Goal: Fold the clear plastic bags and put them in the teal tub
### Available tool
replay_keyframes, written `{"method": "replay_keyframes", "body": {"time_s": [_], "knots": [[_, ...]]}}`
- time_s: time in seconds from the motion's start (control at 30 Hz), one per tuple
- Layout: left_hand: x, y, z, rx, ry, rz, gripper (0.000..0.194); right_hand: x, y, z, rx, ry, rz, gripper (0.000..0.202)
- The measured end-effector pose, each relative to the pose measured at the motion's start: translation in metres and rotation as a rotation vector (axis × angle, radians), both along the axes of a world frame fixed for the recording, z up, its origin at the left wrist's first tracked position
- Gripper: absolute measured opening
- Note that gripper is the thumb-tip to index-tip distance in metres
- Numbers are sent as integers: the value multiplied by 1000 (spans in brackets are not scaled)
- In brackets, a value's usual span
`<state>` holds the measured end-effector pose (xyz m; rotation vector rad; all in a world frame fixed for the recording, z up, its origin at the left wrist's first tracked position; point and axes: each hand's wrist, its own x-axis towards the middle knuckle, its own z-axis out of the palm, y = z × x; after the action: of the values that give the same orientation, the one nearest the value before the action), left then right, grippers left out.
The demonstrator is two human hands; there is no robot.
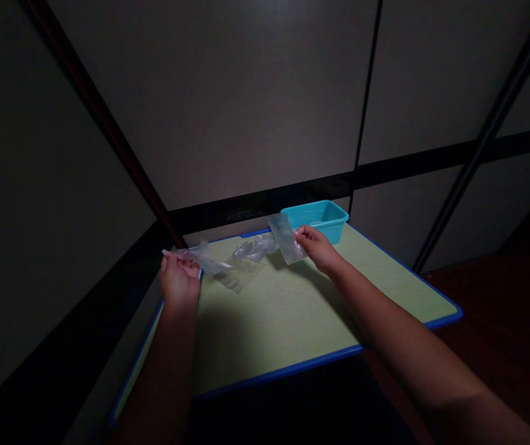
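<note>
My left hand (180, 276), at the table's left side, has its fingers closed on a clear plastic bag (206, 262), which stretches to the right over the tabletop. Between thumb and fingers, my right hand (313, 244) pinches another clear plastic bag (287, 238) in front of the turquoise basket (334, 232). More crumpled clear plastic (253, 248) lies between my two hands near the back of the table. Whether these pieces are joined cannot be made out.
The pale green table (283, 321) has a blue edge (292, 369). Wall panels (255, 105) with dark strips stand close behind and to the left. Dark reddish floor (501, 296) shows at the right.
</note>
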<state>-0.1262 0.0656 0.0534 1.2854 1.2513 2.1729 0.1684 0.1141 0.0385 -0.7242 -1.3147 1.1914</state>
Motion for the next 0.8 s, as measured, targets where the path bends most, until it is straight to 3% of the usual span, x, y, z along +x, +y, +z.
{"method": "replay_keyframes", "body": {"time_s": [0.07, 0.17, 0.27, 0.37, 0.53, 0.8], "knots": [[7, -3, 1, 47, 54, 110, 27, 0, 0, 0, -3, 0, 0, 34], [22, -8, 0, 12, 560, 160, 20, 0, -1, 1, -8, 1, -1, 35], [39, -9, -10, -78, 1059, 18, 18, 0, -1, 1, -16, 22, 7, 37], [53, -7, -25, -217, 1244, -139, 15, 0, -2, 2, -27, 41, 18, 39], [64, -8, -36, -261, 1113, -398, 16, 0, -3, 3, -45, 61, 22, 40], [73, -16, -27, -167, 578, -322, 19, -3, -13, 7, -159, 196, 221, 43]]}}
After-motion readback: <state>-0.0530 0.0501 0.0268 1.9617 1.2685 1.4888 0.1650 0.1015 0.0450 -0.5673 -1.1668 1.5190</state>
